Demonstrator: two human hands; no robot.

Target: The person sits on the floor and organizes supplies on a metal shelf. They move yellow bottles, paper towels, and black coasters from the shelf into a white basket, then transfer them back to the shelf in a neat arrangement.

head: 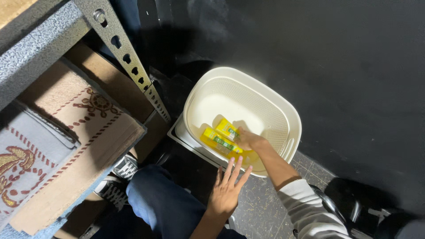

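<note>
Two yellow packets (220, 138) with green labels, lying flat, side by side, inside cream perforated basket (283, 110).

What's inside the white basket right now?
Inside the white basket lie two yellow packets with green labels, side by side near its front wall. The right hand rests on them, hiding their right ends. Anything under the hand cannot be seen.
</note>
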